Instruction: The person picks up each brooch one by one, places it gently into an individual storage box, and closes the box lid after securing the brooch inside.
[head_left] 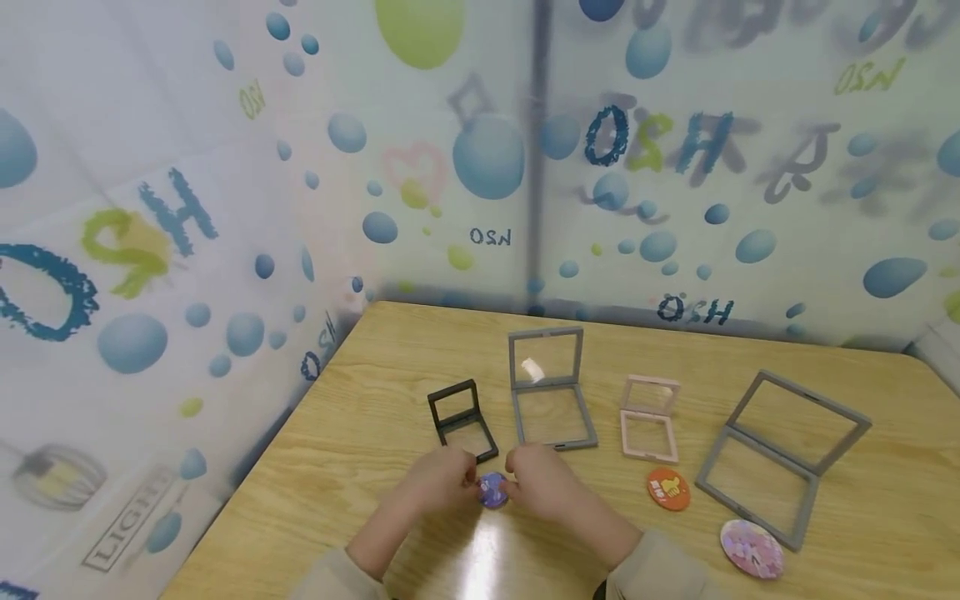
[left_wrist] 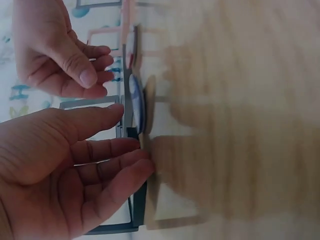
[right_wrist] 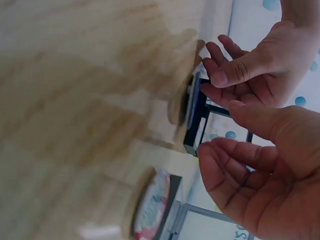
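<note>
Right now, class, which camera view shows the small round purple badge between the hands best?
The head view: the small round purple badge lies face-up on the table. Both wrist views show it only edge-on.

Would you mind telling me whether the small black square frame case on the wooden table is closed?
No, the small black square frame case stands open in the head view, its lid raised behind its base.

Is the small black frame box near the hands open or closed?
Open. The small black frame box has its lid raised at an angle above its base, which lies flat on the table.
</note>
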